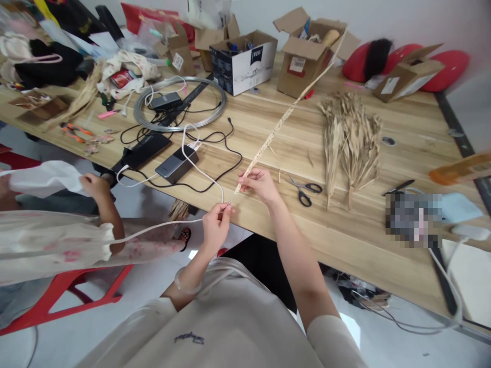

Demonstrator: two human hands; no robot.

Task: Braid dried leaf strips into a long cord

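Note:
A long, thin strand of pale, dried plant material [282, 120] runs diagonally from my hands up toward the open cardboard box at the back. My right hand [260, 185] pinches it near its lower part, above the table's front edge. Lower and to the left, my left hand [217, 225] has its thumb and fingers pressed together at the thin bottom end. A white cable [169, 223] passes close behind my left hand. Black-handled scissors [305, 191] lie to the right of my right hand, with a bundle of dried leaves [351, 138] beyond them.
Power banks [177, 164] with tangled cables and a coil of wire [136, 110] lie left on the wooden table [276, 220]. Boxes [245, 61] line the back. Orange-handled pliers [72, 132] sit farther left. Another person's hand [95, 188] holds white material at the left.

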